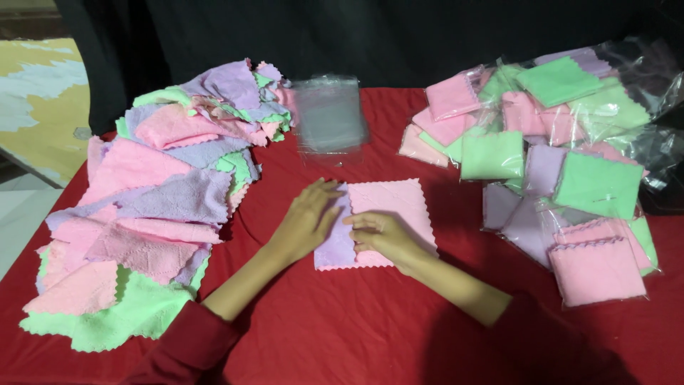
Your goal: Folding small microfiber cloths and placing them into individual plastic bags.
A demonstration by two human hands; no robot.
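A pink square cloth (395, 203) lies flat on the red tablecloth (342, 328), over a lilac cloth (335, 246) whose left strip shows. My left hand (308, 219) rests flat with fingers spread on the lilac strip at the cloths' left edge. My right hand (381, 235) presses on the pink cloth's lower left part, fingers bent and pointing left. Neither hand has lifted anything.
A big loose heap of pink, lilac and green cloths (157, 192) covers the table's left side. A stack of clear plastic bags (329, 114) lies at the back centre. Several bagged, folded cloths (556, 164) are piled on the right.
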